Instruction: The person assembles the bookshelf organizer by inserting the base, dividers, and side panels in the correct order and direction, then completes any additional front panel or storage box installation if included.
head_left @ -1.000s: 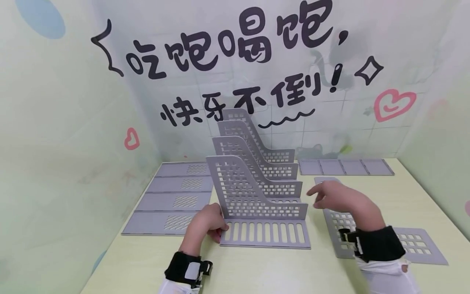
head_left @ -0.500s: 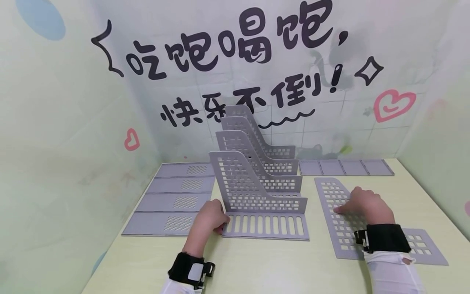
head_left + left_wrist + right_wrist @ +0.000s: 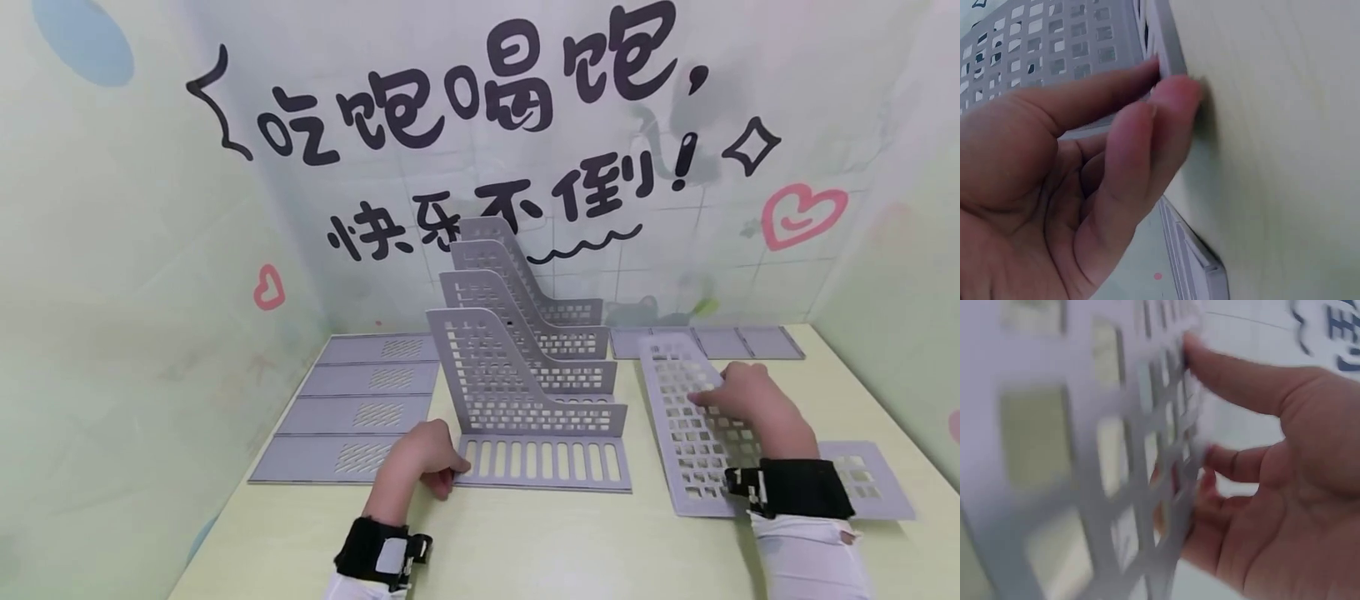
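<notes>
In the head view, a partly assembled grey file rack stands mid-table, with several upright perforated dividers and a slotted base strip at its front. My left hand pinches the left end of that strip; in the left wrist view the thumb and fingertips meet at its edge. To the right, my right hand grips a loose perforated side panel by its sloped edge. The panel is raised off the table. In the right wrist view, the thumb lies on one face of the panel, with fingers behind it.
Flat grey panels with slanted cutouts lie in a column left of the rack. At the back right lies a row of plain panels. A patterned backdrop with large lettering encloses the table.
My right hand moved from beside the rack to the perforated panel, took hold of it and lifted it. The rack shifted slightly away from me, and my left hand stays at its base.
</notes>
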`<control>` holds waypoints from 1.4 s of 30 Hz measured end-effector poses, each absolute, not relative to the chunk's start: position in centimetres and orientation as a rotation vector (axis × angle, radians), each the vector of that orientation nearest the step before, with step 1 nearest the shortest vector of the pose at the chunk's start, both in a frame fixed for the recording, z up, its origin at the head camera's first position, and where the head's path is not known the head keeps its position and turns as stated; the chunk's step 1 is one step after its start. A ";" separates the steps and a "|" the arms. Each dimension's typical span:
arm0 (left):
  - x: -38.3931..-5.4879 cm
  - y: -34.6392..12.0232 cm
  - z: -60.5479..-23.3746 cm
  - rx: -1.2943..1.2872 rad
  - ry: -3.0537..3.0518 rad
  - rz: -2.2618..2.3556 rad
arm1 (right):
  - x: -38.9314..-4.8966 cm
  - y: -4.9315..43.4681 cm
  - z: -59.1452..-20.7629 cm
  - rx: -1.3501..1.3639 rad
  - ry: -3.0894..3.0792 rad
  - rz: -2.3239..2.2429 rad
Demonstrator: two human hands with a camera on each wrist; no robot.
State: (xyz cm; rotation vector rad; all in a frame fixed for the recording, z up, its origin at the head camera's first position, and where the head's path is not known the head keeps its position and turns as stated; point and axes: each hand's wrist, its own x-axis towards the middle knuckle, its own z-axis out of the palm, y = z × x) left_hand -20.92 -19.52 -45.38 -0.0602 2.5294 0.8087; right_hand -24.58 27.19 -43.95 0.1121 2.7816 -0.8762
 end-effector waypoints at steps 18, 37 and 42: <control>-20.9 -19.5 -45.4 -0.082 2.436 0.796 | -21.6 29.4 -39.6 -0.504 2.893 -1.265; -20.6 -19.1 -45.4 -0.113 2.471 0.725 | -19.1 28.8 -37.9 -0.779 2.597 -1.351; -20.5 -19.2 -45.4 -0.117 2.471 0.719 | -19.0 28.3 -37.5 -0.690 2.596 -1.254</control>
